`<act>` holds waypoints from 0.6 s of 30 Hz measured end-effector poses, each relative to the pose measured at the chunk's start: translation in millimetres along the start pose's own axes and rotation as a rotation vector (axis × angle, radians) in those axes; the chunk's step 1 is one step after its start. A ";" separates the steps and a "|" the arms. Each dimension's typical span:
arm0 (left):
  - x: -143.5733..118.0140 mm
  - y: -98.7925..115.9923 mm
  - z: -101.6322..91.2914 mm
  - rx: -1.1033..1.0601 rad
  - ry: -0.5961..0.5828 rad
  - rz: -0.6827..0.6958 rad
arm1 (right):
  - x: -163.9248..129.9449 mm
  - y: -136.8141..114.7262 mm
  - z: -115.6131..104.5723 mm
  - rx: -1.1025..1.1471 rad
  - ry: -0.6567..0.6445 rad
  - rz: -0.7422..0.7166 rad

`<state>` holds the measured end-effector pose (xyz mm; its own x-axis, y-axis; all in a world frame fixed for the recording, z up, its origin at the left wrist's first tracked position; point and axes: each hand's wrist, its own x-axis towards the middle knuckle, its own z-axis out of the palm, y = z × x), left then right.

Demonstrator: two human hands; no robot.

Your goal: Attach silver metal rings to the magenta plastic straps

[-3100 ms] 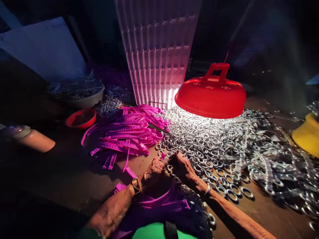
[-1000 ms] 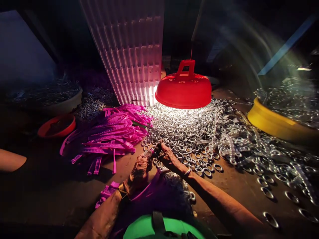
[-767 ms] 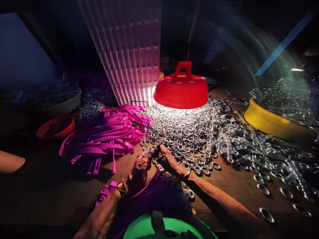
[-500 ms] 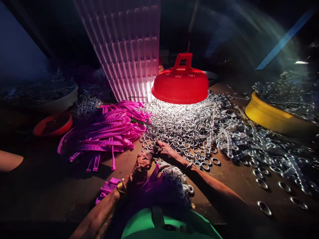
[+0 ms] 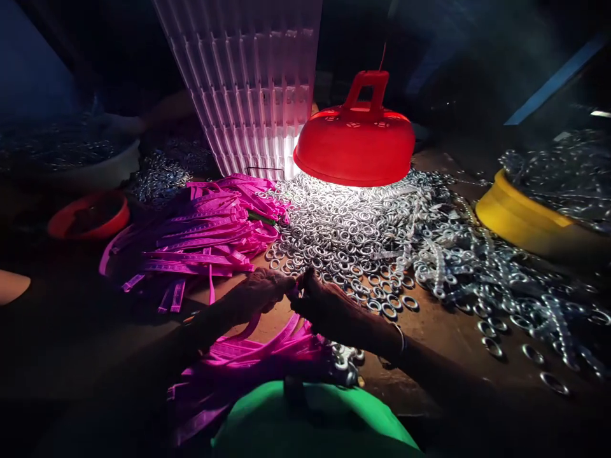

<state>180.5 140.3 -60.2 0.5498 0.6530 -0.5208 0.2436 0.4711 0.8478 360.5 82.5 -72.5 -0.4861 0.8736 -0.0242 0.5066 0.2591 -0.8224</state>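
Note:
My two hands meet over the table, with the fingertips close together. My left hand [image 5: 262,291] is closed in a pinch, and a pink strap [image 5: 250,327] hangs below it. Opposite it, my right hand [image 5: 324,306] has its fingers bent and pressed together at the strap's end; shadow hides what lies between them. Beneath the hands lies a bundle of pink straps [image 5: 272,359] with metal rings [image 5: 344,364] at its right end. Just beyond spreads a big heap of silvery rings [image 5: 334,245].
A red lamp shade [image 5: 356,149] hangs low over the rings. A larger pile of pink straps [image 5: 200,232] lies left. A red bowl [image 5: 60,226], a yellow tub [image 5: 520,216] and a ribbed translucent panel [image 5: 258,83] stand around. A green object [image 5: 315,416] is nearest me. Another person's arm [image 5: 12,287] shows left.
My hands have turned from a stacked grip to fingertips meeting, and my left forearm lies flatter. The near strap bundle shows more spread to the left. The view has shifted slightly.

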 end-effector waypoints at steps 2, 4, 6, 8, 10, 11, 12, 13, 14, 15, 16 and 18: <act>-13.9 5.6 6.7 0.043 -0.083 -0.081 | -23.9 -13.5 5.3 -0.082 -0.024 0.015; -24.6 -0.4 15.7 0.083 -0.177 -0.080 | -46.1 -22.1 13.8 -0.176 -0.026 0.034; -33.7 -14.9 25.3 0.031 -0.267 -0.024 | -63.3 -27.5 22.8 -0.251 -0.022 0.067; -43.5 -30.9 33.8 -0.051 -0.320 0.039 | -74.6 -31.4 30.4 -0.276 -0.001 0.064; -54.4 -42.1 40.0 -0.073 -0.344 0.093 | -81.2 -34.2 36.1 -0.225 0.027 0.033; -59.9 -45.3 42.4 -0.054 -0.349 0.120 | -83.3 -35.2 38.5 -0.180 0.031 0.021; -65.2 -47.0 44.4 -0.029 -0.350 0.143 | -85.0 -35.9 40.7 -0.131 0.033 0.020; -70.0 -47.7 46.2 -0.012 -0.339 0.151 | -86.2 -36.2 42.7 -0.073 0.027 0.034; -74.0 -47.6 48.0 -0.007 -0.319 0.142 | -87.0 -36.2 44.4 -0.014 0.020 0.060; -77.2 -47.2 49.8 -0.009 -0.286 0.125 | -87.3 -35.9 45.9 0.040 0.024 0.092; -79.4 -46.7 51.6 -0.021 -0.252 0.097 | -87.0 -35.4 47.1 0.090 0.034 0.121; -80.9 -46.3 54.6 -0.095 -0.212 0.026 | -85.1 -34.0 48.3 0.171 0.049 0.155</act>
<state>168.5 33.2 -51.9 0.7132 0.5308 -0.4579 0.1568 0.5158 0.8422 350.2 -20.5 -69.9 -0.3746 0.9175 -0.1340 0.4424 0.0499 -0.8954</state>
